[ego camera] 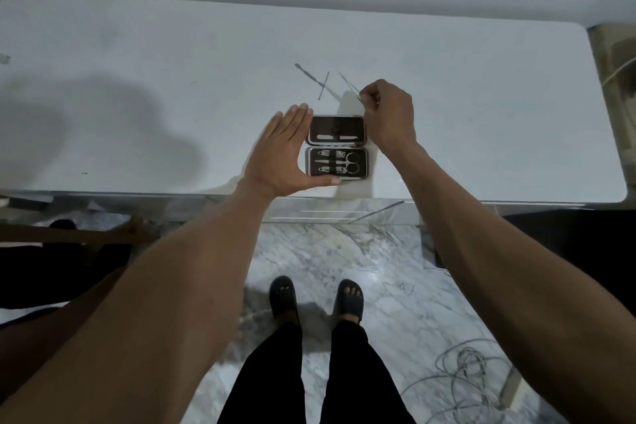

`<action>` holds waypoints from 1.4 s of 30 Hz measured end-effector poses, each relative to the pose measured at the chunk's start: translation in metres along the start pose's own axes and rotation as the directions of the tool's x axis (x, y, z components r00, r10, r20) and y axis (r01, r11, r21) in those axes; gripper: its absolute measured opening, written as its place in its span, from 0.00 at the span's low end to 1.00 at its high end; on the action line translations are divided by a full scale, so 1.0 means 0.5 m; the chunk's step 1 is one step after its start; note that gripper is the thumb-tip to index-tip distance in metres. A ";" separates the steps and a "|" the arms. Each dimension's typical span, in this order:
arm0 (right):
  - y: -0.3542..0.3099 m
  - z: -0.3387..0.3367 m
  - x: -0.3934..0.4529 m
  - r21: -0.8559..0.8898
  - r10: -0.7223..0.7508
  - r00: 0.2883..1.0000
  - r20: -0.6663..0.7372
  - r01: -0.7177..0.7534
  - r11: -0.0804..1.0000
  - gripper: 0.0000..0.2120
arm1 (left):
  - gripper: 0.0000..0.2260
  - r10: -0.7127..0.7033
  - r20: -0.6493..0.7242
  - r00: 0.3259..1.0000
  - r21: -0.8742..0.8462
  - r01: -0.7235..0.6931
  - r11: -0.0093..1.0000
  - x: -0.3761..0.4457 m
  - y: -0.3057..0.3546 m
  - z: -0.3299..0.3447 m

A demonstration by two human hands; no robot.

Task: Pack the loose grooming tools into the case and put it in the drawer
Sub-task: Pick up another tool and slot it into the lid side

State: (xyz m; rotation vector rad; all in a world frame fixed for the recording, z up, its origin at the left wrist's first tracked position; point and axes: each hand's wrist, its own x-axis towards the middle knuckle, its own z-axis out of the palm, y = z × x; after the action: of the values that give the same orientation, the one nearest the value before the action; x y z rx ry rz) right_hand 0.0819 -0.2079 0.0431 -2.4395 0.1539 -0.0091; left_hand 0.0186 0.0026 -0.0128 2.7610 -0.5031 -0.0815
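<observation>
An open black grooming case (336, 146) lies near the front edge of the white table (137, 45). Scissors, clippers and a file sit in its near half, and two slim tools in its far half. My left hand (282, 155) lies flat against the case's left side, fingers straight, thumb along the near edge. My right hand (387, 113), just right of the case's far corner, pinches thin metal tweezers (349, 84) that point away to the upper left. Two more thin metal tools (315, 81) lie crossed on the table beyond the case.
The table runs along a white wall. Below its front edge is a marble floor with my sandalled feet (316, 299). Tangled cables (464, 375) lie on the floor at the lower right. Dark clutter and a wooden piece (75, 234) sit at the left.
</observation>
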 end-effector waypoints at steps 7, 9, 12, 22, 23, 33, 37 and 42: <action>0.033 -0.012 -0.051 -0.108 -0.122 0.987 0.106 0.134 0.985 0.08 | 0.63 -0.005 -0.001 1.000 -0.011 0.005 1.000 -0.001 0.004 0.000; 0.042 -0.014 -0.065 -0.158 -0.135 0.985 0.110 0.151 0.976 0.09 | 0.64 -0.006 0.005 1.000 -0.012 0.006 1.000 -0.002 0.004 -0.002; 0.054 -0.017 -0.075 -0.206 -0.111 0.990 0.087 0.127 0.970 0.09 | 0.64 -0.010 0.010 1.000 -0.008 0.010 1.000 -0.004 0.005 -0.003; 0.055 -0.022 -0.081 -0.309 -0.105 0.991 0.080 0.125 0.943 0.10 | 0.63 -0.018 0.011 1.000 -0.013 0.018 1.000 -0.005 0.005 -0.004; 0.051 -0.020 -0.081 -0.309 -0.111 0.990 0.086 0.132 0.942 0.10 | 0.63 -0.019 0.009 1.000 -0.012 0.019 1.000 -0.004 0.005 -0.004; 0.010 0.016 -0.078 -0.284 -0.116 0.982 0.150 0.155 0.946 0.12 | 0.63 -0.006 -0.004 1.000 -0.010 0.006 1.000 -0.004 0.003 -0.002; 0.007 0.027 -0.077 -0.280 -0.123 0.983 0.138 0.158 0.947 0.11 | 0.62 0.003 -0.016 1.000 -0.020 -0.004 1.000 -0.004 0.002 -0.002; 0.005 0.035 -0.073 -0.280 -0.135 0.983 0.124 0.165 0.946 0.11 | 0.63 0.006 -0.015 1.000 -0.012 -0.006 1.000 -0.003 0.001 0.001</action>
State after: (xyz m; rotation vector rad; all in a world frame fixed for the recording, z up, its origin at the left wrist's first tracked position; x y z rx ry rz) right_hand 0.0461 -0.1945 0.0290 -2.7317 -0.0844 0.0768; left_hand 0.0172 0.0027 -0.0129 2.7458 -0.5054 -0.0622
